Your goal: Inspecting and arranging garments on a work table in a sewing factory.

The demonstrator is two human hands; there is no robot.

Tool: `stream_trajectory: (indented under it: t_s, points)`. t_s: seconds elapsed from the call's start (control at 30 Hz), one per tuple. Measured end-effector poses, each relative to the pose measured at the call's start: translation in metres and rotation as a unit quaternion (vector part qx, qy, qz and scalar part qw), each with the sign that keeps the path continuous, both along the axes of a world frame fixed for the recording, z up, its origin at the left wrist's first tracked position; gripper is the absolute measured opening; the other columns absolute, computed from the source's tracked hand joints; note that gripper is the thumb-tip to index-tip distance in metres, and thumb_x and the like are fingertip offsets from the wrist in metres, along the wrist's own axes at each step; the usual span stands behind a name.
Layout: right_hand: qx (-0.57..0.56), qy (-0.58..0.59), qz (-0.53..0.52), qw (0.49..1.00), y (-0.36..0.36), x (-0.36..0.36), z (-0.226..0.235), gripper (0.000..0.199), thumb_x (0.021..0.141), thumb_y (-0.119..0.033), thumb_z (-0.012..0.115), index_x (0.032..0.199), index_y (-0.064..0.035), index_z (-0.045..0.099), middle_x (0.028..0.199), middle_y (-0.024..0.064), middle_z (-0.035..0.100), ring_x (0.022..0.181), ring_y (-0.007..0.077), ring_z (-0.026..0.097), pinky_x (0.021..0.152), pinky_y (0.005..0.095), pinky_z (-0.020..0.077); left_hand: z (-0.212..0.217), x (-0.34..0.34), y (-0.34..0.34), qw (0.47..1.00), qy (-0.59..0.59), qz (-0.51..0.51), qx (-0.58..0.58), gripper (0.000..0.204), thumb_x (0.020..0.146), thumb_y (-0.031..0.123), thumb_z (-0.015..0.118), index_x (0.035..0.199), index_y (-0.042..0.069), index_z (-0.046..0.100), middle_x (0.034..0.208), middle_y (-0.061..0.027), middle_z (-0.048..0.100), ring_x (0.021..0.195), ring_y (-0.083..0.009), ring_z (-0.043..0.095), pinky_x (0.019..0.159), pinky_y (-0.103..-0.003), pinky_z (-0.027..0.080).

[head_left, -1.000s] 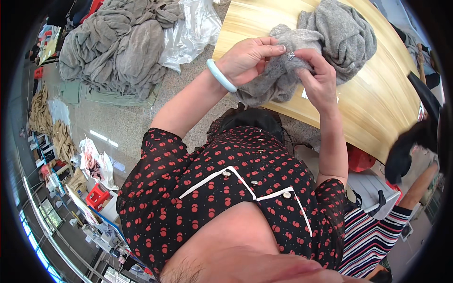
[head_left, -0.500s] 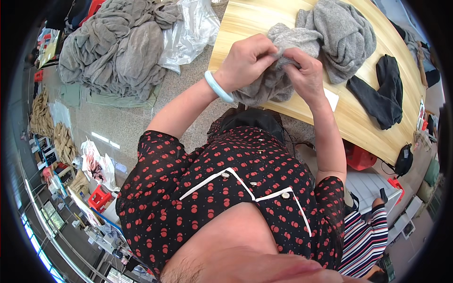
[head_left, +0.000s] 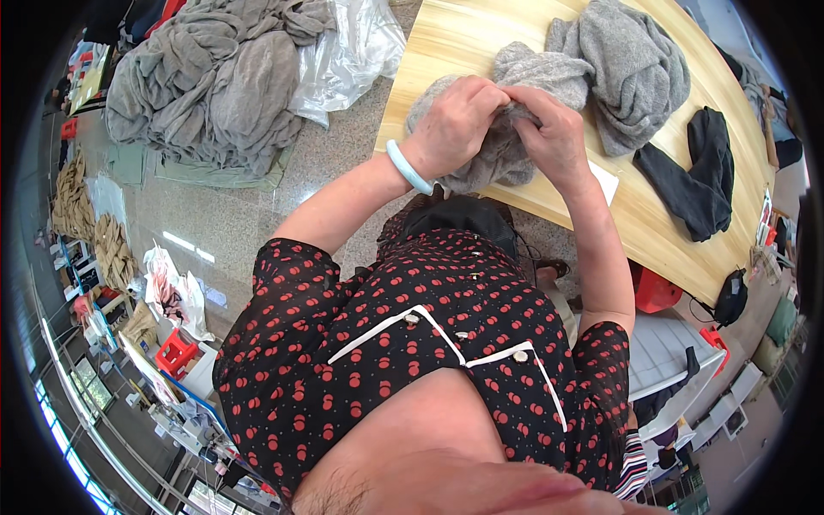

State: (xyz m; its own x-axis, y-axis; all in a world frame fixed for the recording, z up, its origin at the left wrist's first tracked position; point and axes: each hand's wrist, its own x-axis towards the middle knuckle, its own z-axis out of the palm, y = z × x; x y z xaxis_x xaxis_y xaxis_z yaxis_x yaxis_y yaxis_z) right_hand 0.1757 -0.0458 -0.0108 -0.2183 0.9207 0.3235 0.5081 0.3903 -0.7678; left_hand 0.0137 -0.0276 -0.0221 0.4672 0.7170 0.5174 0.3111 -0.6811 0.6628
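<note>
Blouse side: nearest us is a black blouse with red dots and white-edged collar point(head_left: 386, 343).
Left hand: our left hand point(head_left: 452, 127), with a smooth pale blue bangle point(head_left: 407, 169) at the wrist, is curled closed, fingertips nipping the cloth; the thumb's mostly hidden.
Right hand: our right hand point(head_left: 554, 136) is bent in from the other side, thumb and forefinger pinched together on the same cloth, right beside the left.
Pinch progress: looks mid-job to us. Both hands have a grip, but the exact spot is covered by fingers, so we can't tell how much is done. The rest hangs bunched, not spread or folded, so we'd guess there's handling left.
Held cloth: fuzzy grey knit fabric point(head_left: 498, 165), over the desk's near edge, crumpled in soft folds, flecked lighter and darker. Seems light and squishy.
Desk: pale wood-grain desk point(head_left: 463, 39), with a flat white paper piece point(head_left: 606, 182) by our right wrist.
Farther on desk: a heaped grey knit bundle point(head_left: 637, 81) close by; can't say if it's joined to ours. A bent black cloth piece point(head_left: 708, 176) lies to its right.
Floor: big grey-brown cloth pile point(head_left: 206, 94) off left, crinkly clear plastic point(head_left: 350, 64) beside it.
</note>
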Motion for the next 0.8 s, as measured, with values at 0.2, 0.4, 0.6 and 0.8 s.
stream_trajectory:
  t_s: [0.2, 0.4, 0.6, 0.8]
  points:
    - [0.000, -0.045, 0.034, 0.998, -0.004, 0.008, 0.007, 0.031, 0.066, 0.008, 0.049, 0.096, -0.0005, 0.055, 0.089, 0.0125, 0.060, 0.079, 0.0262, 0.059, 0.069, 0.0294, 0.0463, -0.001, -0.005, 0.005, 0.999, 0.011, -0.044, 0.012, 0.025, 0.069, -0.009, 0.055, 0.092, 0.000, 0.053, 0.085, -0.0134, 0.055, 0.079, -0.0278, 0.055, 0.069, -0.032, 0.047]
    - [0.058, -0.084, 0.034, 0.994, -0.008, 0.010, 0.003, 0.030, 0.066, 0.010, 0.048, 0.092, -0.0009, 0.056, 0.078, 0.0130, 0.057, 0.068, 0.0275, 0.057, 0.059, 0.0318, 0.0453, -0.002, -0.008, 0.009, 0.996, -0.001, -0.081, 0.042, 0.025, 0.068, -0.005, 0.057, 0.092, 0.000, 0.055, 0.083, -0.0122, 0.057, 0.076, -0.0267, 0.057, 0.067, -0.032, 0.047]
    - [0.098, -0.073, 0.008, 0.993, -0.008, 0.007, -0.005, 0.028, 0.065, 0.010, 0.049, 0.090, -0.0005, 0.055, 0.075, 0.0131, 0.056, 0.063, 0.0279, 0.056, 0.054, 0.0326, 0.0445, -0.004, -0.001, 0.003, 0.997, -0.040, -0.039, 0.049, 0.019, 0.069, -0.009, 0.056, 0.087, -0.002, 0.056, 0.076, -0.0120, 0.059, 0.069, -0.0248, 0.059, 0.062, -0.029, 0.048]
    - [0.135, -0.038, -0.056, 0.988, -0.005, -0.006, -0.021, 0.026, 0.065, 0.007, 0.052, 0.089, -0.0009, 0.054, 0.074, 0.0135, 0.056, 0.062, 0.0284, 0.056, 0.054, 0.0326, 0.0453, -0.015, 0.029, -0.016, 0.986, -0.092, 0.140, 0.013, 0.014, 0.070, -0.004, 0.057, 0.082, 0.002, 0.055, 0.075, -0.0122, 0.059, 0.069, -0.0278, 0.058, 0.061, -0.034, 0.047]
